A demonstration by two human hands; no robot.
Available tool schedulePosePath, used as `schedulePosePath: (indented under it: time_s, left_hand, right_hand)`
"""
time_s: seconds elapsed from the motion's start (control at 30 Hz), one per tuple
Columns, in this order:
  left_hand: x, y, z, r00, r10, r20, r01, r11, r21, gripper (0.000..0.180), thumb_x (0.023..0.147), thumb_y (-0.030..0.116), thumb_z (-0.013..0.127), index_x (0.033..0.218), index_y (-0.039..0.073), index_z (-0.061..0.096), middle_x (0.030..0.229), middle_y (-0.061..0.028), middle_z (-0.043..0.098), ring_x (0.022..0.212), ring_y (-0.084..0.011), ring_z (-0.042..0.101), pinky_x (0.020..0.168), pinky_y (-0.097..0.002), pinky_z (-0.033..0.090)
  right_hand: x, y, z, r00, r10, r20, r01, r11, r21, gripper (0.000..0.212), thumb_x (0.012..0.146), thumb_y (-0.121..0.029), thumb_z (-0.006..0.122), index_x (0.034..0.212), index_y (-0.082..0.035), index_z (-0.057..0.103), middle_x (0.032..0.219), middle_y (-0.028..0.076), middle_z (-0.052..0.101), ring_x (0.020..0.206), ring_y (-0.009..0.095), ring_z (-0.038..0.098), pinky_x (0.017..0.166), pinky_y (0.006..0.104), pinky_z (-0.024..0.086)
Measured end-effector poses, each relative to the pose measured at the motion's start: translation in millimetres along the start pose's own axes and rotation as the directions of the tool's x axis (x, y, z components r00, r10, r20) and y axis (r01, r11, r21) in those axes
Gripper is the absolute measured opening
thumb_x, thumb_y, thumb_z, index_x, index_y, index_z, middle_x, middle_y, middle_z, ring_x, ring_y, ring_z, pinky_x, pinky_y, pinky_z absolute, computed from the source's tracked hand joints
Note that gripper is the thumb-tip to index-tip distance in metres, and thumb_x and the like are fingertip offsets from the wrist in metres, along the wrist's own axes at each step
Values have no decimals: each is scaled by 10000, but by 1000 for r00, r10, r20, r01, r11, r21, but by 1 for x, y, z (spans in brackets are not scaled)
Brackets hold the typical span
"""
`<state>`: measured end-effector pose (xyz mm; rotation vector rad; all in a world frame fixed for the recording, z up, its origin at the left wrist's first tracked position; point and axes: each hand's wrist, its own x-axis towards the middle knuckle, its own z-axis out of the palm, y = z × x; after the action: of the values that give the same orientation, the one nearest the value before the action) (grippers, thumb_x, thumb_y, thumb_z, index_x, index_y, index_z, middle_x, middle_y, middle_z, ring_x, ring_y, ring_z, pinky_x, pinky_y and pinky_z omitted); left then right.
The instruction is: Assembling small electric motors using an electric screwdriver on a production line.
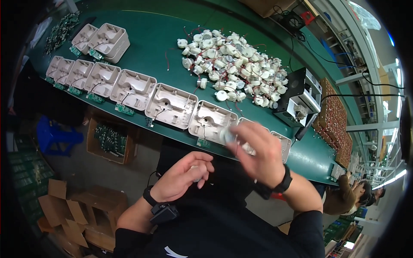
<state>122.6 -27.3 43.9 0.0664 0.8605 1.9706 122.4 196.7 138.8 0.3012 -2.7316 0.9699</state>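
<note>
My right hand point(263, 151) is raised over the row of housings, its fingertips pinching a small round white buzzer point(226, 136) that is somewhat blurred. Closer to my body, my left hand point(183, 175) curls its fingers around another small whitish round piece point(196, 173), mostly hidden, which looks like a buzzer. Right below the pinched buzzer lies an open off-white plastic housing point(211, 119) with a green circuit board point(203, 142) wired at its front edge. A neighbouring housing point(172, 105) stands to its left, and others to the right are partly covered by my right hand.
A big heap of white buzzers point(234, 64) with red wires covers the table's middle. A black-and-silver machine point(299, 101) stands on the right. Several housings line the front edge leftward, and stacked housings point(109, 41) sit at the back left. A carton of circuit boards point(109, 142) is on the floor.
</note>
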Motion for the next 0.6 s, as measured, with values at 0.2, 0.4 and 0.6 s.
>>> schedulePosePath:
  time_s: [0.2, 0.4, 0.6]
  left_hand:
    - [-24, 3, -10, 987, -67, -143, 75, 996, 56, 334, 1085, 236, 441, 1344, 25, 428, 1091, -129, 640, 765, -141, 636, 593, -230, 524]
    - [-38, 26, -25, 977, -188, -104, 203, 968, 150, 281, 1092, 238, 425, 1278, 31, 465, 1051, -117, 649, 667, -105, 592, 538, -203, 462]
    - [-39, 37, -34, 986, -151, -64, 164, 917, 364, 212, 1090, 227, 409, 1208, 64, 476, 996, -124, 642, 636, -69, 527, 515, -180, 385]
  right_hand:
    - [25, 38, 37, 969, -109, 221, 132, 987, -92, 267, 795, -47, 751, 1046, -20, 664, 1003, 133, 677, 851, 331, 665, 729, 395, 552]
    - [34, 51, 65, 922, -156, 355, 261, 927, -270, 241, 827, -85, 702, 1042, -22, 614, 971, 108, 636, 927, 310, 621, 764, 418, 532]
    - [31, 49, 71, 918, -160, 364, 292, 892, -345, 228, 811, -77, 666, 1026, -30, 606, 959, 98, 611, 932, 287, 605, 750, 407, 526]
